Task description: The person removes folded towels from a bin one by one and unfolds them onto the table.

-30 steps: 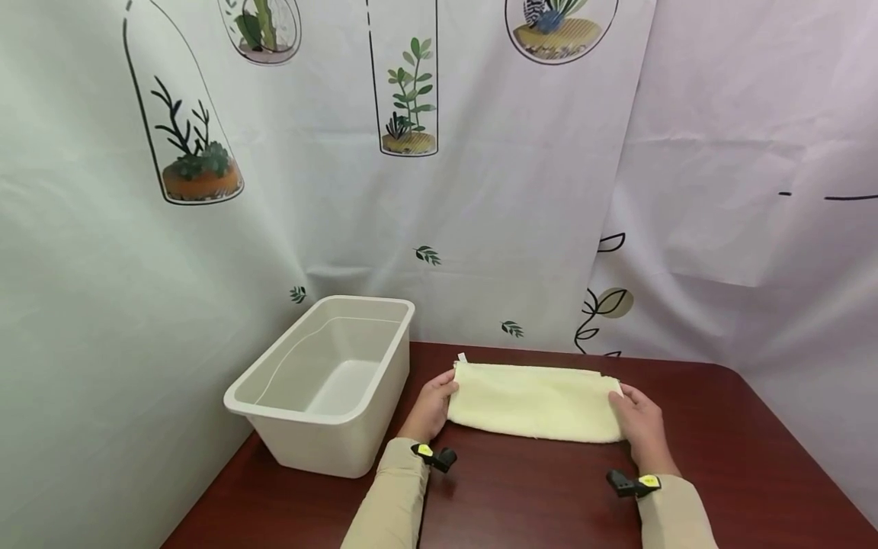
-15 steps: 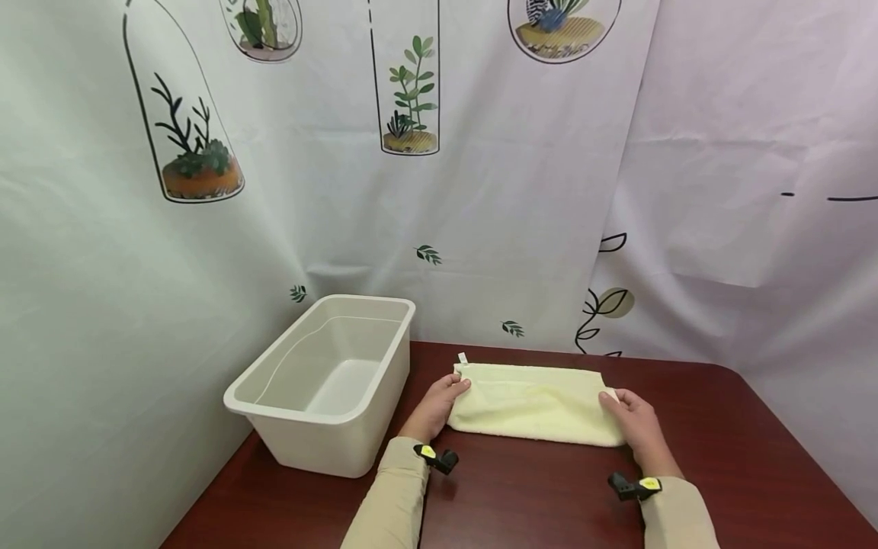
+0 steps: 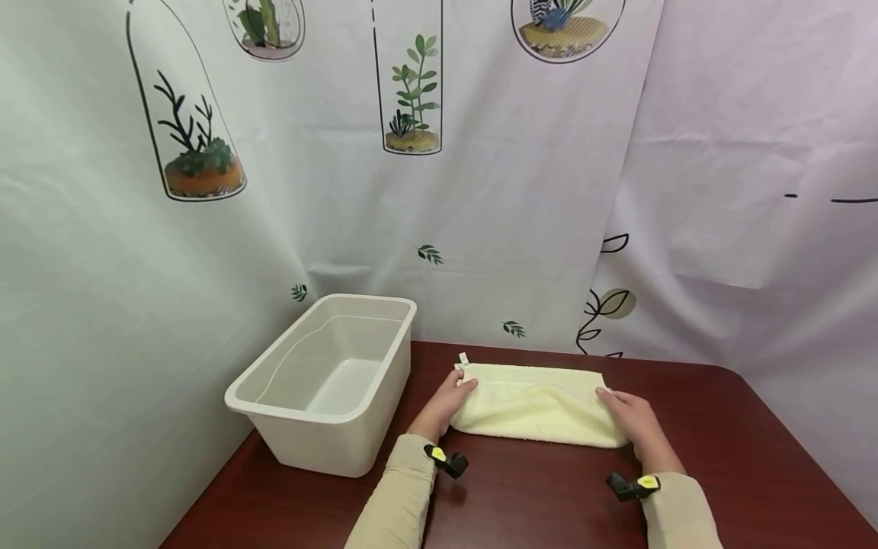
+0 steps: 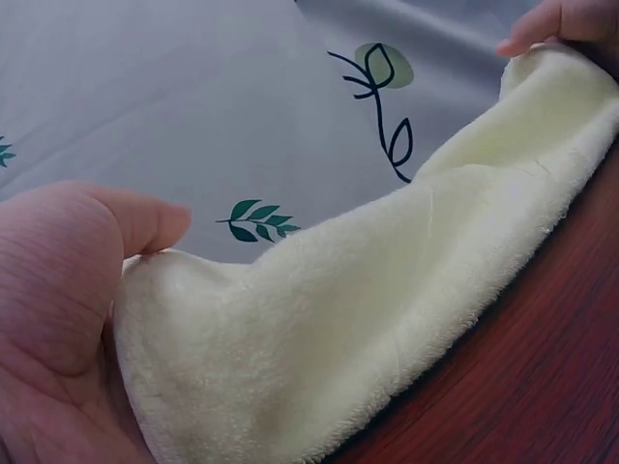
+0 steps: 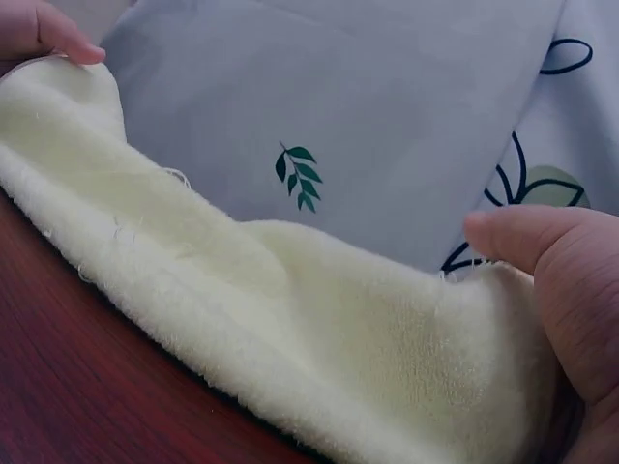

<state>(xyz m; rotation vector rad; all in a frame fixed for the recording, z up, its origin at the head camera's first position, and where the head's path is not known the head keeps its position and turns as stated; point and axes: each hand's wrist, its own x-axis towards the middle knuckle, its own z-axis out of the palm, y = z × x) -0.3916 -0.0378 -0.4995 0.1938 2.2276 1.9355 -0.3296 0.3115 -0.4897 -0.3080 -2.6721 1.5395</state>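
Note:
A pale yellow towel [image 3: 538,404], fluffy and folded into a long strip, lies across the dark red table with a small white tag [image 3: 463,357] at its far left corner. My left hand [image 3: 446,404] pinches its left end, thumb on top. At the other end my right hand [image 3: 634,423] grips the towel the same way. Between the two hands the upper layer bulges into soft creases. In the left wrist view the towel [image 4: 319,329] rises under the thumb; the fingers beneath it are hidden. In the right wrist view, loose threads show along its edge.
Left of the towel stands a deep off-white plastic tub [image 3: 384,385] with nothing in it. A white curtain [image 3: 521,229] printed with plants hangs behind the table [image 3: 535,503]. Each wrist wears a small black camera [image 3: 449,461].
Both hands have shifted slightly inward along the towel's ends. The near part of its top layer has lifted and wrinkled, where it lay flat a second ago. The tub has not moved.

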